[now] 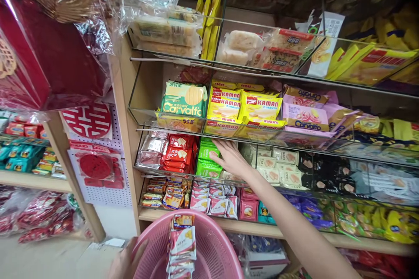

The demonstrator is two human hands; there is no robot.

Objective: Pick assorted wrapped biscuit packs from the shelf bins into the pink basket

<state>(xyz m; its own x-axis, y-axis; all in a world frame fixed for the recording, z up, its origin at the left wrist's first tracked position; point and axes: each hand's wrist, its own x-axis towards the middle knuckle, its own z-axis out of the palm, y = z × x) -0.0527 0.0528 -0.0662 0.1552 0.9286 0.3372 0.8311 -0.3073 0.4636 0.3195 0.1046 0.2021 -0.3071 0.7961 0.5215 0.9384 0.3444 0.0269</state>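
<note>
My right hand (231, 156) reaches into a clear shelf bin and rests its fingers on a stack of bright green snack packets (207, 162); the fingers are stretched out and hold nothing. Red packets (178, 153) lie just left of the green ones, white packets (278, 166) to the right. My left hand (126, 261) grips the rim of a pink plastic basket (209, 244) at the bottom of the view. A strip of white and red snack packets (181, 244) lies in the basket.
Above are bins of yellow Kaman wafers (242, 106), a green Carvalfo pack (183, 101) and pink packs (304, 115). Small packets (209, 196) fill the lower bin. A red box (42, 52) and red decorations (94, 165) hang on the left beside another shelf (29, 161).
</note>
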